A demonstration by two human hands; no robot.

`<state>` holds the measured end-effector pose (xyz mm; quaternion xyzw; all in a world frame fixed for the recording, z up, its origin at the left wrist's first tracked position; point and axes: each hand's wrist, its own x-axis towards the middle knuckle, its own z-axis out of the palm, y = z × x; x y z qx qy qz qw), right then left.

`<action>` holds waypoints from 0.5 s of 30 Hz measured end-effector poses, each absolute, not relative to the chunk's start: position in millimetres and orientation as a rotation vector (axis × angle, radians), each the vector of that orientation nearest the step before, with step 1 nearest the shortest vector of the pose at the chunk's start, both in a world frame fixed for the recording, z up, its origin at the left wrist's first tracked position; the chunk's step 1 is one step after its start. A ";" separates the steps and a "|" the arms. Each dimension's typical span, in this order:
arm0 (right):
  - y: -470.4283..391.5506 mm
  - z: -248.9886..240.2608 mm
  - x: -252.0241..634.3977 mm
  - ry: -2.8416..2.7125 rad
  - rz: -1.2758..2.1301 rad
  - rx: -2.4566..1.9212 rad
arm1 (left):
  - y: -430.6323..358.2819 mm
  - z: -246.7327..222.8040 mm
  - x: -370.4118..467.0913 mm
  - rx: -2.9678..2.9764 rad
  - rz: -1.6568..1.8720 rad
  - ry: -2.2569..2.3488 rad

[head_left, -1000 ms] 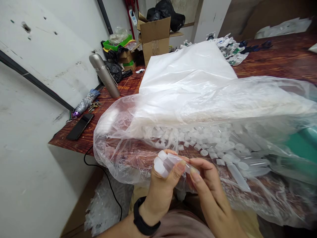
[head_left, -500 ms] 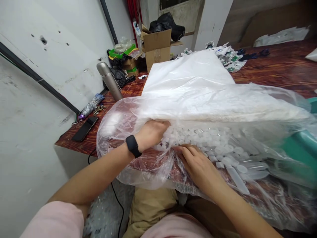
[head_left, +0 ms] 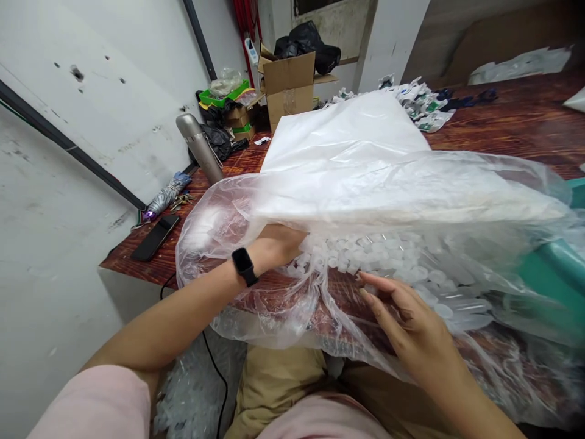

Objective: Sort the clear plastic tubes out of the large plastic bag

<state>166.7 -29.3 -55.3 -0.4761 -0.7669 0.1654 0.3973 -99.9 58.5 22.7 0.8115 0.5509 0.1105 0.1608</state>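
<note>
My left hand [head_left: 282, 242], below a black watch, reaches in at the left end of a heap of small translucent white plastic pieces [head_left: 347, 256]. Its fingers are hidden at the edge of the white sheeting, so their grip does not show. My right hand [head_left: 414, 314] is at the near side of the heap. Thumb and forefinger come close together in a pinch; whatever lies between them is too small to make out. A clear plastic bag [head_left: 274, 311] spreads around the heap and hangs over the table's front edge, gathered in folds between the hands.
White sheeting [head_left: 347, 143] lies behind the heap. A teal basin [head_left: 555, 280] stands at right under clear plastic. On the left are a phone [head_left: 156, 236], keys [head_left: 181, 201], an umbrella [head_left: 169, 194] and a steel bottle [head_left: 200, 148]. Farther back is a cardboard box [head_left: 290, 85].
My right hand has moved right, away from the gathered plastic, and its fingers have drawn into a pinch. My left hand stays in nearly the same place, its fingers now more hidden.
</note>
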 end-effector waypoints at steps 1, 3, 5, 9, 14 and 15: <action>-30.6 -53.0 167.3 -1.928 0.411 -1.200 | 50.2 22.9 -99.8 2.313 0.338 1.560; -33.5 -45.8 167.1 -1.893 0.400 -1.190 | 30.9 21.9 -97.6 2.311 0.387 1.527; -37.2 -36.9 165.9 -1.864 0.430 -1.172 | 10.3 19.6 -93.7 2.266 0.476 1.484; -46.1 -22.7 161.9 -1.851 0.600 -1.092 | -23.5 18.7 -86.6 2.074 0.699 1.281; -56.2 -15.9 155.9 -1.812 0.714 -0.974 | -42.9 24.7 -79.3 1.864 0.811 1.146; -57.9 -16.1 155.2 -1.767 0.728 -0.996 | -44.5 24.4 -77.0 1.691 0.842 1.170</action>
